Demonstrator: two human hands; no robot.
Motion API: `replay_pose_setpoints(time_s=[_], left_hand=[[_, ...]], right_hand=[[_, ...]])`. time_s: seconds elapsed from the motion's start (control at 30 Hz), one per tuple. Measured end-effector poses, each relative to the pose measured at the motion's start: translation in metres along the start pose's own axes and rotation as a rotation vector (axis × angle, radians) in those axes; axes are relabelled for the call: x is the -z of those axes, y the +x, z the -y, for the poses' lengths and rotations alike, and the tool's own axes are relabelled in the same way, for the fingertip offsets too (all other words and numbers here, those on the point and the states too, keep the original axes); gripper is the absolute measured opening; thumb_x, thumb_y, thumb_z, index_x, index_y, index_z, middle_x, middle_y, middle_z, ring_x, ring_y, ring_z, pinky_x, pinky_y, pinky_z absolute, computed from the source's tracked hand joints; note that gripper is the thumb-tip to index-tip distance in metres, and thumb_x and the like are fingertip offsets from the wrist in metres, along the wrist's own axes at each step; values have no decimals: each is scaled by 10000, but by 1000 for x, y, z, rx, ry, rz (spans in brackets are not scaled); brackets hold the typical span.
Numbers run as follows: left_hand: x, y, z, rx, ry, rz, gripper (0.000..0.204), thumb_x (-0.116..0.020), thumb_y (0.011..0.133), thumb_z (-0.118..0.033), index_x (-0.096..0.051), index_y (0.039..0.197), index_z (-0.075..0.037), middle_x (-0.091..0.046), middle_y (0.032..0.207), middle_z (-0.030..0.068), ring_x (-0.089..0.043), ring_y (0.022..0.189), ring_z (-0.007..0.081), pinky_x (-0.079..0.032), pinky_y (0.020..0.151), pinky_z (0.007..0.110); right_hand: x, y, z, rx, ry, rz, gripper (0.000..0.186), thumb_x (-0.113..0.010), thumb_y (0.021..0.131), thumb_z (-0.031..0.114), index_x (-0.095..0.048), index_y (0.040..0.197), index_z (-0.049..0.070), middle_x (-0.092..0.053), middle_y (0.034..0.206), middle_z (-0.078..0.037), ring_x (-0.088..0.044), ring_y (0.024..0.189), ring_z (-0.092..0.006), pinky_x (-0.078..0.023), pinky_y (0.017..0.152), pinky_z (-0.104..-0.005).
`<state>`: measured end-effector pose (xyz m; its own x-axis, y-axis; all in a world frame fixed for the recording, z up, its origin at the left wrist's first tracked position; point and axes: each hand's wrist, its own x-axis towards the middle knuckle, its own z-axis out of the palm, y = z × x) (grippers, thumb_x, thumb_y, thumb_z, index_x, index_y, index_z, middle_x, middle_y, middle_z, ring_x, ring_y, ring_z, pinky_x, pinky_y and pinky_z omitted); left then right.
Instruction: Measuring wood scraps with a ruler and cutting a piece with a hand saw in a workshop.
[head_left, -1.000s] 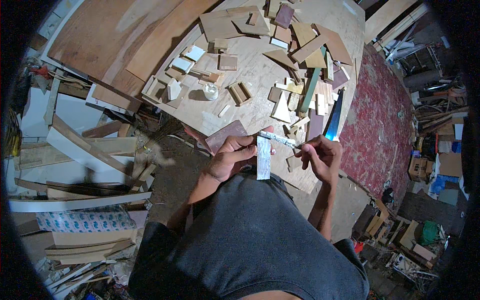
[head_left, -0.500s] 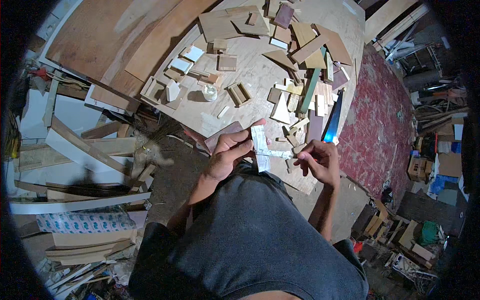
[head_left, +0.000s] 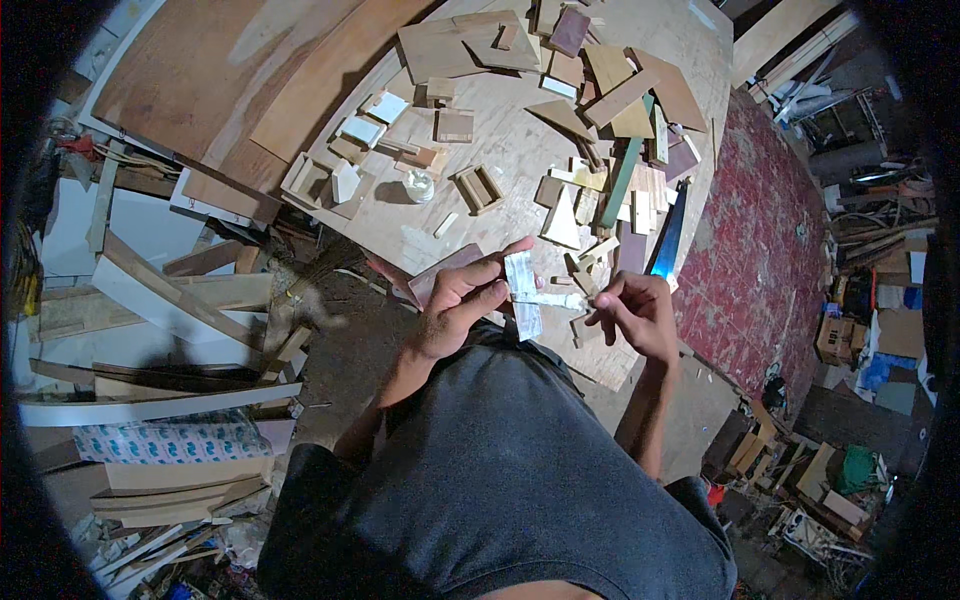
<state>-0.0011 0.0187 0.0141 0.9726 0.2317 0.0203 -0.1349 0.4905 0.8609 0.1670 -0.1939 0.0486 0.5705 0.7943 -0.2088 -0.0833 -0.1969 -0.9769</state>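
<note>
My left hand (head_left: 462,305) is closed, thumb and fingers pinching a whitish, shiny flat strip (head_left: 522,325) held upright above the table's near edge. From its middle a narrower white piece (head_left: 550,299) sticks out to the right, so the two form a sideways T. My right hand (head_left: 640,312) is at the free end of the narrow piece, thumb and forefinger drawn together in a pinch. Whatever sits between those fingertips is too small to make out. Below the hands is the wooden tabletop (head_left: 420,243).
Many wood offcuts lie on the table, among them a small wooden frame (head_left: 480,189), a white triangle (head_left: 561,220) and a green strip (head_left: 622,182). A clear jar (head_left: 418,185) stands to the left. Near the right edge lies a dark, tapering blade-like thing (head_left: 671,232). Boards (head_left: 180,290) are stacked at left.
My right hand has shifted slightly right, and its fingertips sit farther along toward the narrow piece's end. The left hand holds nearly the same place.
</note>
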Motion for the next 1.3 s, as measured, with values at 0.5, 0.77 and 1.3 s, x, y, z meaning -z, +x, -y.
replay_pose_setpoints(time_s=[0.5,0.77,1.3], left_hand=[[-7,1,1,-56,70,-59,404,-498,1024,-89,-489,1398,63,-620,1307,147,-648,1054,149,-552,856,272],[3,-2,4,-97,24,-131,435,-485,1020,-73,-454,1439,40,-661,1171,123,-659,993,142,-565,819,261],[94,-98,10,-35,-117,-645,516,-528,999,-162,-427,1456,55,-612,1285,130,-632,1100,194,-506,912,308]], right_hand=[[5,3,1,-45,88,67,237,-712,922,127,-630,769,-34,-627,599,-82,-599,465,-119,-479,400,-269],[9,2,-8,-129,34,207,246,-711,923,125,-624,753,-31,-626,602,-74,-641,486,-147,-456,383,-261],[-114,240,-119,192,-572,-62,304,-754,848,230,-662,774,-50,-660,671,-207,-683,626,-342,-538,597,-386]])
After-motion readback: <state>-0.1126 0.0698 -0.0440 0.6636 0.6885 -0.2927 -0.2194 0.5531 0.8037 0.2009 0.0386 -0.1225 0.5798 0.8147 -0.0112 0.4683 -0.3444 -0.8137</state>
